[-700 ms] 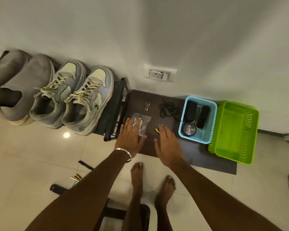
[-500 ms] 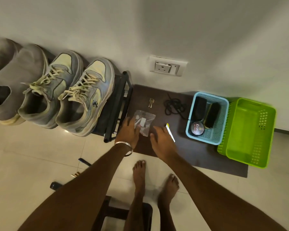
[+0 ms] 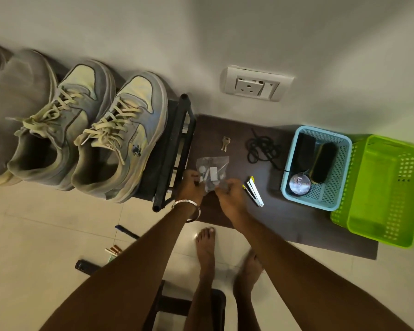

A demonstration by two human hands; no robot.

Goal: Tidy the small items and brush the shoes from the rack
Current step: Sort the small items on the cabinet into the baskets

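Plastic bag (image 3: 212,172) near edge pinched by left hand (image 3: 189,187) and right hand (image 3: 227,197), small contents unclear, fingertips probably hidden beneath.

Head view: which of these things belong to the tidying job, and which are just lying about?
Job:
clear bag, pinched by both hands
keys
black cord
stapler
blue basket
green basket
sneakers

Lying about:
wall socket
pen

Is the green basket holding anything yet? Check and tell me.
No: the green basket shows only its bare floor and walls, while the polish tin and brushes lie in the blue basket beside it.
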